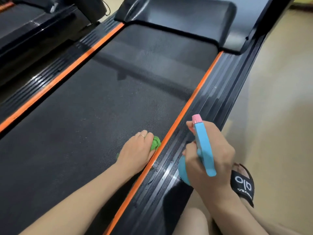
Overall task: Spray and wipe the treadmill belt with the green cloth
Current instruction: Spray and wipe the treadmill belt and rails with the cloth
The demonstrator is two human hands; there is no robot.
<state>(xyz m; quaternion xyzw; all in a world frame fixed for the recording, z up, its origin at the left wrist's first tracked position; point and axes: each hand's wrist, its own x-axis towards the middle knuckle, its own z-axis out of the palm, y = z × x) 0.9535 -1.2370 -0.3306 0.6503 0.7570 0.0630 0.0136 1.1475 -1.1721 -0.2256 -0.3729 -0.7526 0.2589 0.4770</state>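
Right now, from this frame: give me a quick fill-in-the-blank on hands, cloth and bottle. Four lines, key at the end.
1. The left hand presses the green cloth onto the ____.
2. The right hand grips a blue spray ____.
3. The bottle's nozzle tip is ____ in colour.
4. The stripe beside the cloth is ____.

Missing words: belt; bottle; pink; orange

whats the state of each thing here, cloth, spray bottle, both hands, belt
green cloth: bunched up, pressed on the belt beside the right orange strip
spray bottle: held over the right side rail, pink nozzle pointing away from the person
left hand: on the cloth, fingers curled over it
right hand: gripping the bottle
treadmill belt: dark, with faint specks
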